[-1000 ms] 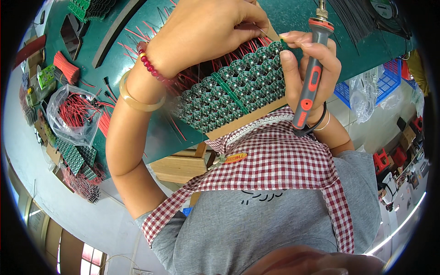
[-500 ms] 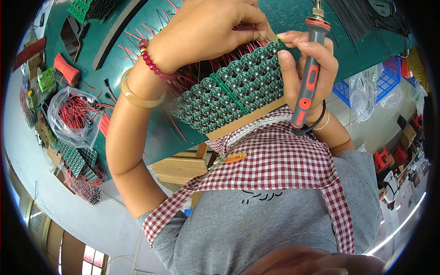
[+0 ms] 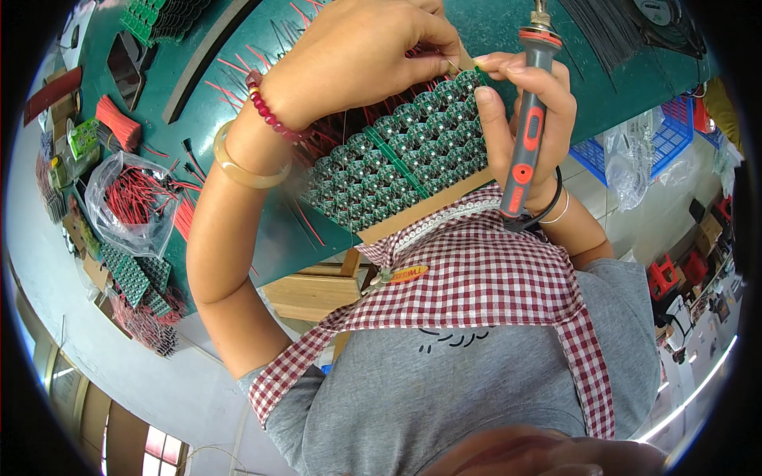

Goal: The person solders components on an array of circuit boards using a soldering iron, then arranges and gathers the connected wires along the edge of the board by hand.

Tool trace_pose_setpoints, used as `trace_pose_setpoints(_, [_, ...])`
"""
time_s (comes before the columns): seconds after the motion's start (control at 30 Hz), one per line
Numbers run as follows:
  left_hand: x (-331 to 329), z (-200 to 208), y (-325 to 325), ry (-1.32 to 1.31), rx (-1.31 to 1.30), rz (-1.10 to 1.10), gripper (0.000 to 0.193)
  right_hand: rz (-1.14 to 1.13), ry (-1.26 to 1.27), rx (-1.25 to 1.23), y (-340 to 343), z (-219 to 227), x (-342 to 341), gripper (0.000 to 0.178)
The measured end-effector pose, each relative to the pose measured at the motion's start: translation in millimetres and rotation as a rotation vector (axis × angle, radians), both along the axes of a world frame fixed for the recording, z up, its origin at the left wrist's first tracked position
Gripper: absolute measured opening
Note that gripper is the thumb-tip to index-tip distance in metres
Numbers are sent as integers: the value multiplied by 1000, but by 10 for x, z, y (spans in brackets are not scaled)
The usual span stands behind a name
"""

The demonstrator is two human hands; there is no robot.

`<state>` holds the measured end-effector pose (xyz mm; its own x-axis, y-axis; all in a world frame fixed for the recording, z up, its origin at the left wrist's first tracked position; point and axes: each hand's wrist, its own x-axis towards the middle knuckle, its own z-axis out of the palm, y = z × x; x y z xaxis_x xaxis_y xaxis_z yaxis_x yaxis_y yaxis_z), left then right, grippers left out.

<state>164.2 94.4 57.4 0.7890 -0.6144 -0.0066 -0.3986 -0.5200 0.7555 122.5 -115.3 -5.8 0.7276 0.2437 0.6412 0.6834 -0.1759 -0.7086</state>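
A panel of small round green circuit boards [image 3: 421, 143], joined in rows, lies on a brown board [image 3: 429, 208] at the table's near edge. My left hand [image 3: 389, 44] reaches over its far side, finger and thumb pinched on a thin wire [image 3: 453, 65] at the panel's upper right corner. My right hand [image 3: 548, 103] grips a grey and red soldering iron [image 3: 530, 127], its metal end pointing away from me and off the top of the picture. The thumb and forefinger of that hand are at the panel's right corner. Red and black wires [image 3: 317, 131] stick out behind the panel, partly hidden by my left forearm.
On the green table [image 3: 278, 230], a plastic bag of red wires [image 3: 131, 198], a red wire bundle [image 3: 119, 125], a phone [image 3: 125, 67] and a dark curved strip [image 3: 205, 55] lie left. More green boards [image 3: 155, 20] are far left, black wires [image 3: 603, 40] far right. A blue crate [image 3: 671, 139] stands right.
Both hands have shifted slightly left at the panel's corner. The soldering iron has moved a little left with my right hand. The panel stays nearly in place.
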Motion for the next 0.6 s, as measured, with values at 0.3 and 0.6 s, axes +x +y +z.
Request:
trace_pose_setpoints(0.3, [-45,-3,2,-51,121,69,15,121,136,15,-551,289,-8,39])
trace_pose_setpoints(0.6, [-58,-168,77,-186,101,113,15,366,43,-86,-708,321,-101,28])
